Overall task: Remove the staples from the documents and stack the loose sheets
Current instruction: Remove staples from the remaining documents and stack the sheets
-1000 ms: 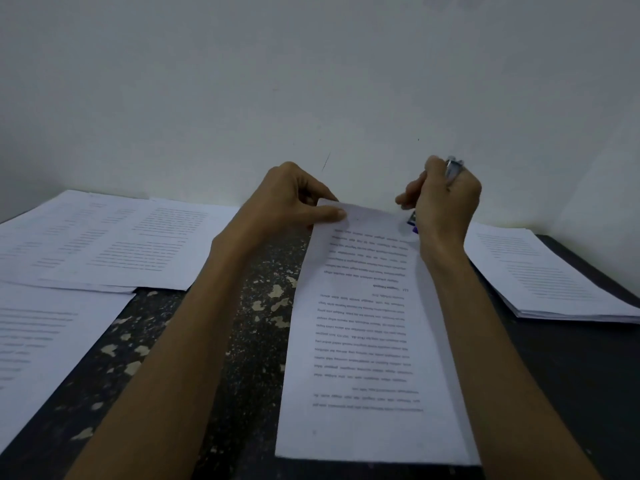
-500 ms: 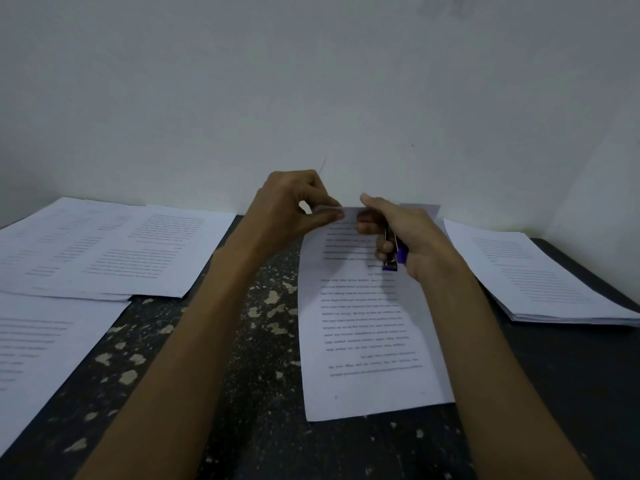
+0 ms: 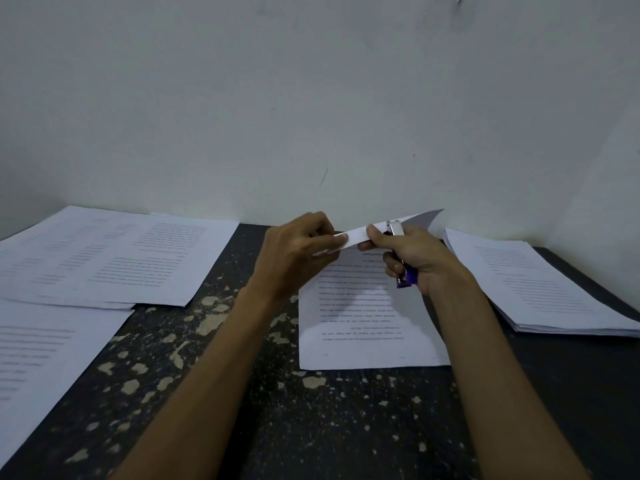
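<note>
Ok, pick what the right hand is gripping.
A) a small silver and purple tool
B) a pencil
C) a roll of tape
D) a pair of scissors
A: the right hand grips a small silver and purple tool, with its metal tip at the raised far edge of the paper, which the left hand pinches.

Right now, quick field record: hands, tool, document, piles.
left hand: pinches the raised far edge of the document
right hand: grips a metal tool with a purple end, thumb on that same edge
document: centre of the table, near part flat, far end lifted
right stack: thick pile, right of the document
left sheets: spread and overlapping, far left
</note>
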